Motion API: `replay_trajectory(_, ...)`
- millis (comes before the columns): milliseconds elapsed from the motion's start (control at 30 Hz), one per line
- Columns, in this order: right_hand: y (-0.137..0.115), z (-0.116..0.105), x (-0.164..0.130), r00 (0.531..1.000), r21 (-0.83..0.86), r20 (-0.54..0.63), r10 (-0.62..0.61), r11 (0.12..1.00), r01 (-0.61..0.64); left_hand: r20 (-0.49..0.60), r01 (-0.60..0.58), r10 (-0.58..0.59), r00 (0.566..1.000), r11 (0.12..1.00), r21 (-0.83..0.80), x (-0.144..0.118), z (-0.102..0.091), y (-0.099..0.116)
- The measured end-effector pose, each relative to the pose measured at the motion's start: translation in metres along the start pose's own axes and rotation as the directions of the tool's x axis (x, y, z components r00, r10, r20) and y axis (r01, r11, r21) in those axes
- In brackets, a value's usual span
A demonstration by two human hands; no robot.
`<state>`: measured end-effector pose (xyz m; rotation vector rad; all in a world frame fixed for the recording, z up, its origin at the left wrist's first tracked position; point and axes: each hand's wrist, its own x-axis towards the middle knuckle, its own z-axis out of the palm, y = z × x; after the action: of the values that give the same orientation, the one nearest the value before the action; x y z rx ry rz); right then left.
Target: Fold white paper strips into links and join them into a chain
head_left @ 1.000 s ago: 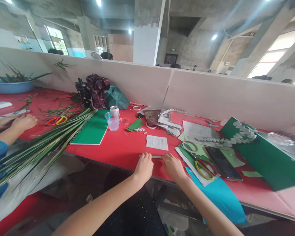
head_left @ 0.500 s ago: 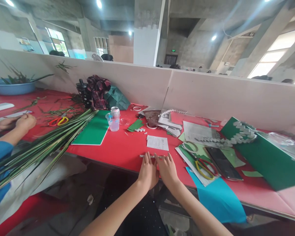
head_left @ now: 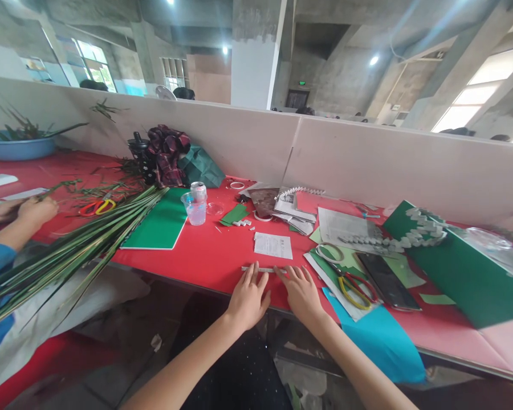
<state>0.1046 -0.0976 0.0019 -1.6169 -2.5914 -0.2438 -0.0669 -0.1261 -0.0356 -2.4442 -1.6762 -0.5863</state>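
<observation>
My left hand [head_left: 248, 296] and my right hand [head_left: 301, 291] lie flat, fingers spread, on the front edge of the red table [head_left: 214, 256]. Their fingertips press on a thin white folded paper strip [head_left: 263, 269] that lies crosswise just beyond them. A small white printed slip [head_left: 273, 245] sits a little further back. To the right of my right hand lie red-and-yellow scissors [head_left: 354, 286] on green and white sheets, beside a black phone [head_left: 387, 274].
A green notebook [head_left: 160, 223], a plastic cup [head_left: 194, 209] and a can stand at mid-left. Long green leaves [head_left: 68, 253] stretch across the left, where another person's hands [head_left: 25, 212] work. A big green card [head_left: 461, 273] with a folded paper chain lies right. A teal sheet [head_left: 378, 341] overhangs the edge.
My hands moved together onto the strip, then spread slightly apart with fingers flattened over it. The other person's hands shifted a little on the left.
</observation>
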Motion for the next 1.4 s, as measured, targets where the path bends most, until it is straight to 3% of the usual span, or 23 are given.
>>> replay_trajectory(267,0.012,0.005,-0.012,0.995,0.025,-0.049,0.083,0.996,-0.081,0.041,0.09,-0.09,0.995,0.996,-0.003,0.004,0.004,0.005)
replay_trajectory(633,0.016,0.007,0.026,0.984,0.277,-0.138,0.11,0.958,-0.068,0.013,0.066,-0.066,0.998,0.997,0.05,0.004,0.004,0.007)
replay_trajectory(900,0.028,0.01,0.049,0.998,0.418,0.047,0.042,0.907,-0.058,-0.078,0.122,-0.122,0.989,0.992,-0.001,0.017,0.006,0.008)
replay_trajectory(1067,0.051,-0.001,0.064,0.993,0.618,0.082,-0.084,0.786,0.015,0.004,0.107,-0.109,0.994,0.969,-0.224,0.052,-0.004,-0.006)
replay_trajectory(1167,0.064,0.0,0.078,0.999,0.814,-0.035,-0.039,0.579,0.051,0.088,0.162,-0.136,0.987,0.854,-0.495,0.08,-0.004,-0.019)
replay_trajectory(1300,0.068,0.009,0.094,0.959,0.965,-0.166,0.231,0.237,0.11,0.273,0.291,-0.104,0.956,0.437,-0.851,0.111,0.007,-0.033)
replay_trajectory(1400,0.063,0.013,0.096,0.925,0.978,-0.189,0.329,0.147,0.148,0.358,0.35,0.02,0.933,0.166,-0.922,0.119,0.014,-0.04)
